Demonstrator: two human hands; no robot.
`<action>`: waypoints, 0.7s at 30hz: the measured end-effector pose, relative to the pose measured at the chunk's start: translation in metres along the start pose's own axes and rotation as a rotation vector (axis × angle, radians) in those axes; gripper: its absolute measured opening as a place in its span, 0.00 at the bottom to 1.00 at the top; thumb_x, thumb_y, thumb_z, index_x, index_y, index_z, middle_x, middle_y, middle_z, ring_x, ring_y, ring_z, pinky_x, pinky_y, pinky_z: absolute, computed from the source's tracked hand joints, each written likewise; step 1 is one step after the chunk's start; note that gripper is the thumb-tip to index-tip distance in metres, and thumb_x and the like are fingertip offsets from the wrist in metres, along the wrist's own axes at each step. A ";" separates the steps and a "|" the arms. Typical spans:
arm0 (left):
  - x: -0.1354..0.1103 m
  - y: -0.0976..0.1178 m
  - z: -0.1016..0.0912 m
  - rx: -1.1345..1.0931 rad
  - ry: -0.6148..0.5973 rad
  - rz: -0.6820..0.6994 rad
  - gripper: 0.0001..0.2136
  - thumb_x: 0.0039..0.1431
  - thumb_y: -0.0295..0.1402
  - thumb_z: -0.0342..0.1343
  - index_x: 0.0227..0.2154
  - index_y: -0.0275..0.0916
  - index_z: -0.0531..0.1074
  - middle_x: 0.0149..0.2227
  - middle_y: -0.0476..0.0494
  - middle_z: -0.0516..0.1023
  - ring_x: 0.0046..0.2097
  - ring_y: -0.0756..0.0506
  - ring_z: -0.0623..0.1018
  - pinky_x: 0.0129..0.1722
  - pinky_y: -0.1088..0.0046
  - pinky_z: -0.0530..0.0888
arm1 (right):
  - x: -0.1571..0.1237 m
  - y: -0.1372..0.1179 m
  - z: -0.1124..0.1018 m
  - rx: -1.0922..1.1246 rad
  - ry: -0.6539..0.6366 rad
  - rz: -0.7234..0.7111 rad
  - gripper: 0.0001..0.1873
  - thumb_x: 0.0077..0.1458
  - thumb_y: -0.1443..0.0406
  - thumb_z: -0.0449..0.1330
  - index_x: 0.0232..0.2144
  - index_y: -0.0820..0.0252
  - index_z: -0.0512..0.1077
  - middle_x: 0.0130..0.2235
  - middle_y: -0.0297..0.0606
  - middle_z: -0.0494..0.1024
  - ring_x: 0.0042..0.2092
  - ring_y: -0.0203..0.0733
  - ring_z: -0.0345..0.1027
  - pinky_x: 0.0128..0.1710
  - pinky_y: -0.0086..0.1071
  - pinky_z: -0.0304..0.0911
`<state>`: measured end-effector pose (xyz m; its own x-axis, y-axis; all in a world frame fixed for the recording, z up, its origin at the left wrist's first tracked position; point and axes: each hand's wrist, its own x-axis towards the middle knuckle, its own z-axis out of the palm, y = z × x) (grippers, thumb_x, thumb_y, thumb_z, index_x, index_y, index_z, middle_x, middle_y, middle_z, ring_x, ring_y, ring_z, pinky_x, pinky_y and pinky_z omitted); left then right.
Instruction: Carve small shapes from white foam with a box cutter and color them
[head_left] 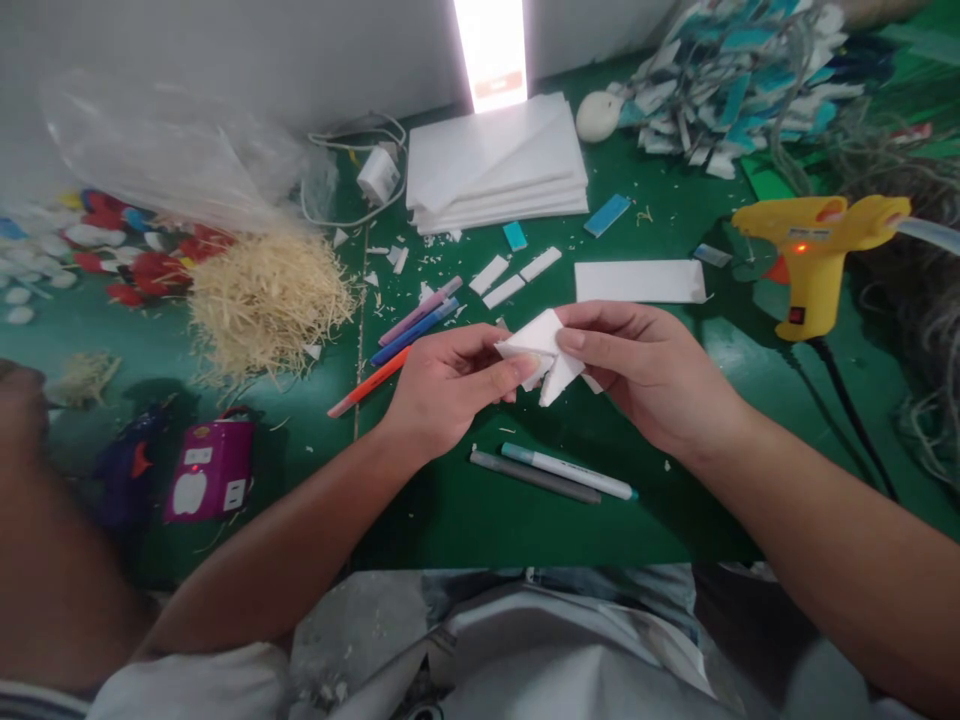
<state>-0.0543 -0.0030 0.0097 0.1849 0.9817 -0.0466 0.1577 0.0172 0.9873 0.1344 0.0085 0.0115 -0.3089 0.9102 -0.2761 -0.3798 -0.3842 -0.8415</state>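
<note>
White foam piece (546,356): small, angular, held in the air between both hands, just above the green desk (465,500), in front of the person's chest.
Left hand (450,390): pinched shut on the piece's left edge, thumb on top.
Right hand (645,375): clamped on the right side, fingers wrapped over the top, thumb underneath.
Hands together: nearly touching, piece bridging them.
Doing it well: my read, light pinch near the edges only; thin foam looks like it would crease or snap if squeezed mid-span. Keep it low over the desk, away from the nozzle side.
Glue gun (814,250): yellow, standing right of the hands, indicator lit orange, so likely hot; cord runs toward the desk's near edge.
Blank stock: stack of white sheets (495,165) at the far side, one cut strip (637,281) just beyond the hands.
Markers (559,472): two lying below the hands, more coloured ones to the left.
Containers: clear plastic bag (172,150) at far left, contents hard to tell; straw shreds (266,295) lie loose in a heap beside it, not in anything.
</note>
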 end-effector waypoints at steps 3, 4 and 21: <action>-0.005 0.005 0.000 0.142 0.059 0.076 0.11 0.56 0.42 0.68 0.27 0.41 0.79 0.22 0.53 0.76 0.23 0.52 0.74 0.22 0.76 0.72 | 0.000 -0.002 -0.002 -0.033 0.096 -0.064 0.05 0.46 0.67 0.74 0.28 0.54 0.83 0.28 0.28 0.82 0.29 0.31 0.73 0.33 0.28 0.71; -0.007 0.006 0.000 0.175 0.087 0.100 0.11 0.57 0.41 0.68 0.26 0.41 0.78 0.22 0.53 0.76 0.23 0.52 0.73 0.22 0.76 0.71 | 0.001 -0.004 -0.004 -0.043 0.147 -0.105 0.04 0.47 0.67 0.73 0.29 0.53 0.83 0.28 0.28 0.81 0.29 0.32 0.73 0.32 0.28 0.72; 0.051 -0.030 -0.090 0.653 0.348 0.235 0.09 0.59 0.40 0.70 0.41 0.50 0.82 0.34 0.55 0.80 0.39 0.46 0.75 0.45 0.64 0.74 | -0.001 -0.008 -0.012 -0.596 0.263 -0.250 0.08 0.50 0.64 0.72 0.36 0.56 0.84 0.30 0.33 0.81 0.30 0.36 0.72 0.29 0.31 0.68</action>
<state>-0.1373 0.0636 -0.0085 -0.0142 0.9506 0.3101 0.7118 -0.2082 0.6709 0.1481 0.0126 0.0125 -0.0249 0.9964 -0.0804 0.1544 -0.0756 -0.9851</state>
